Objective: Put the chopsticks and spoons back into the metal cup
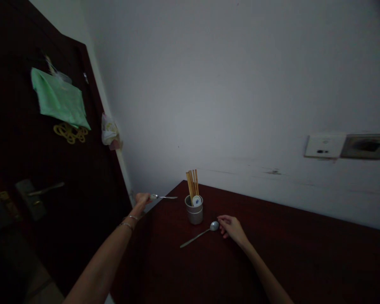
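My left hand [143, 198] is closed around the wider, pale end of a metal spoon [167, 197]; the thin handle points right toward the cup. A grey cup [195, 216] stands upright on the dark red table [228, 270], holding several wooden chopsticks [192, 183] and a white spoon with a blue mark [196, 201]. In front of the cup, a second metal spoon [196, 237] lies on the tabletop, bowl toward my right hand [232, 229]. That hand rests beside the bowl with loosely bent fingers, holding nothing visible; whether its fingertips touch the bowl is unclear.
A pale wall [209, 105] rises behind the table, with a wall socket [324, 146] at right. On the left is a dark door [91, 181] with a lever handle [46, 188] and a hanging green cloth [61, 97]. A plastic bag [109, 131] hangs at the frame.
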`<state>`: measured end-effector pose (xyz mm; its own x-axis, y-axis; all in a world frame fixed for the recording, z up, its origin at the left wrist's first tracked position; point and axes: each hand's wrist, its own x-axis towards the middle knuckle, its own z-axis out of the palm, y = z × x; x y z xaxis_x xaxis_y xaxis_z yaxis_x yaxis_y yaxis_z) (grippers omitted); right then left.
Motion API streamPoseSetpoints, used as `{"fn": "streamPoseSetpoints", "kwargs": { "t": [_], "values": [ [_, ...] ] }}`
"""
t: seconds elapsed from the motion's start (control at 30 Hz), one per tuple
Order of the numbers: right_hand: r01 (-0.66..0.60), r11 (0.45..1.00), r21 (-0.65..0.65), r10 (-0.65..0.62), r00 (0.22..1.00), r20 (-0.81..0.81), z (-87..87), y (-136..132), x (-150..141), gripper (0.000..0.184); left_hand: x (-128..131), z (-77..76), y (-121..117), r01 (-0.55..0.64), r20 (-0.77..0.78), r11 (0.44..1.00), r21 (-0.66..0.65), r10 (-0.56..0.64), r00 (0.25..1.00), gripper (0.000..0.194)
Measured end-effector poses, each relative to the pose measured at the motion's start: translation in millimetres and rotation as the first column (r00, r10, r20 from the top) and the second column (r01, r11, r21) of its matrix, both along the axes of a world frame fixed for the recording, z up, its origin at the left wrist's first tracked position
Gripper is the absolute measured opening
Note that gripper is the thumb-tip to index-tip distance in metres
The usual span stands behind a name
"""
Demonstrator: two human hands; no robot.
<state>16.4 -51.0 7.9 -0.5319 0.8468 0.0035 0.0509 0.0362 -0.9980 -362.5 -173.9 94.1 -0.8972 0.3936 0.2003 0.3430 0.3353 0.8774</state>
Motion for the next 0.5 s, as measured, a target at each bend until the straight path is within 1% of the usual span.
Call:
{"fn": "streamPoseSetpoints", "kwargs": {
  "t": [0.1, 0.23, 0.37, 0.5],
  "values": [
    [-0.002, 1.000, 0.001, 0.002, 1.000, 0.001, -2.1, 1, 0, 0.018, 12, -18.3, 3, -0.002, 0.154, 1.000, -0.003, 0.002, 0.988, 0.015],
    [-0.003, 1.000, -0.004, 0.003, 1.000, 0.003, -1.1, 1, 0, 0.017, 25, -33.6, 9, 0.014, 0.262, 1.000, 0.003, -0.014, 0.965, 0.009],
    [-0.009, 1.000, 0.000, 0.009, 1.000, 0.008, 0.9, 0, 0, 0.017, 30, -43.0, 14, 0.008, 0.287, 1.000, -0.021, -0.002, 0.958, 0.005],
    [-0.008, 1.000, 0.014, 0.008, 1.000, 0.004, 0.3, 0, 0, 0.017, 28, -50.3, 15, 0.036, 0.241, 0.997, -0.072, -0.018, 0.970, 0.002]
  ]
}}
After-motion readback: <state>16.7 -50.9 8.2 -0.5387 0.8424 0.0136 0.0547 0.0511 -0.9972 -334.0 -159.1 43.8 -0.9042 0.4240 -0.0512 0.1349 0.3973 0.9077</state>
